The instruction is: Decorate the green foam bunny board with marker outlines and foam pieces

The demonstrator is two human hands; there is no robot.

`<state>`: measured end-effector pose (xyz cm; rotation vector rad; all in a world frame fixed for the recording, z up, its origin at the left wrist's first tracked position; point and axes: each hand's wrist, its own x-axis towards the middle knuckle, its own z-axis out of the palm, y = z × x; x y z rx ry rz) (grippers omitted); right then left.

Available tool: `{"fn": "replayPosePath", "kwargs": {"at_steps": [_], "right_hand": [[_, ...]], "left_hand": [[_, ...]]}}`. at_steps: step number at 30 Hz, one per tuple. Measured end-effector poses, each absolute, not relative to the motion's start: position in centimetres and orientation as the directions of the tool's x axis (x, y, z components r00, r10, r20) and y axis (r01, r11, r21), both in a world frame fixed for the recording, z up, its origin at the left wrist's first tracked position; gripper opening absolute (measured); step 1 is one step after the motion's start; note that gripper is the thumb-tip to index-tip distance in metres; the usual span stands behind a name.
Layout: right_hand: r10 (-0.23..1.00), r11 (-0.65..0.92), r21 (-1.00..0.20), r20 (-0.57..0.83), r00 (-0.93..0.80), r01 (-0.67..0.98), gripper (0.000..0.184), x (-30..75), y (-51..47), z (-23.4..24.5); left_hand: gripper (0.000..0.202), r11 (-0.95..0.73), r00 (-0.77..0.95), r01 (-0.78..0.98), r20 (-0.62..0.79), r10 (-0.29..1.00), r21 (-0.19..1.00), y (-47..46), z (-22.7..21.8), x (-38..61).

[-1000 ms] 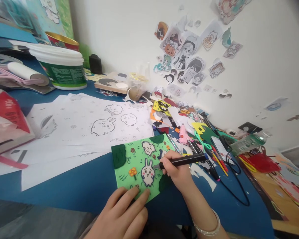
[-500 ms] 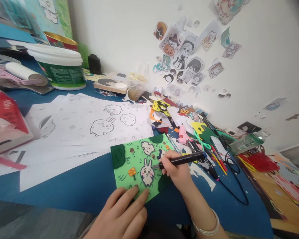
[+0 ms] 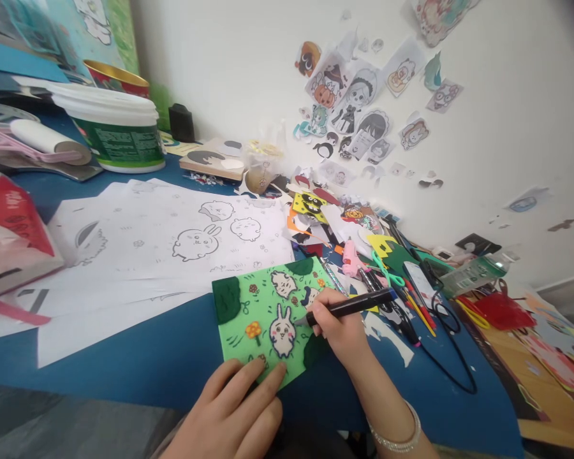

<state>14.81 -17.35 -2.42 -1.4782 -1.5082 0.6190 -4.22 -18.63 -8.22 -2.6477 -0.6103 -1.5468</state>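
Observation:
On the blue tabletop lies a green sheet (image 3: pixel 239 341) decorated with a white rabbit figure (image 3: pixel 282 335), other small characters, flowers and dark green corner patches. My right hand (image 3: pixel 339 325) grips a black marker (image 3: pixel 358 305), its grey tip at the right edge of the rabbit. Fingers of my left hand (image 3: pixel 242 405) lie stretched out over the lower edge of the green sheet, pressing it to the table. The sheet's right side is partly hidden by my right hand.
White pages with line drawings (image 3: pixel 124 268) spread behind the sheet. A white-and-green tub (image 3: pixel 117 137) stands at the back left. Right of the sheet are a pink glue gun (image 3: pixel 351 258), green scissors (image 3: pixel 387 271), pencils (image 3: pixel 421 312), a black cable (image 3: pixel 452 376) and a plastic bottle (image 3: pixel 478 274).
The marker and my right hand have shifted only very slightly at the rabbit's edge. My left hand stays in place on the sheet.

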Motion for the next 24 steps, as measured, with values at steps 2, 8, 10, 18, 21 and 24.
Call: {"fn": "replayPosePath", "kwargs": {"at_steps": [2, 8, 10, 18, 21, 24], "right_hand": [[0.960, 0.149, -0.853, 0.246, 0.133, 0.499, 0.028, 14.8, -17.4, -2.4], [0.963, 0.133, -0.857, 0.231, 0.141, 0.498, 0.028, 14.8, -17.5, -2.3], [0.964, 0.128, -0.861, 0.224, 0.142, 0.492, 0.028, 14.8, -17.4, -2.3], [0.960, 0.150, -0.855, 0.247, 0.135, 0.497, 0.027, 14.9, -17.5, -2.6], [0.962, 0.150, -0.860, 0.240, 0.126, 0.488, 0.026, 15.0, -17.5, -2.5], [0.963, 0.144, -0.857, 0.236, 0.129, 0.495, 0.027, 14.9, -17.5, -2.5]], "left_hand": [[0.036, -0.926, 0.431, 0.334, 0.844, 0.318, 0.177, -18.6, -8.2, -4.2], [0.038, -0.927, 0.414, 0.328, 0.854, 0.315, 0.183, -18.7, -7.9, -4.2], [0.037, -0.923, 0.438, 0.332, 0.835, 0.334, 0.195, -18.8, -7.6, -4.4], [0.034, -0.909, 0.502, 0.352, 0.775, 0.383, 0.222, -19.0, -7.0, -4.8], [0.034, -0.915, 0.464, 0.353, 0.813, 0.352, 0.195, -18.9, -7.7, -4.5], [0.034, -0.920, 0.448, 0.349, 0.830, 0.331, 0.178, -18.8, -8.5, -4.4]]}}
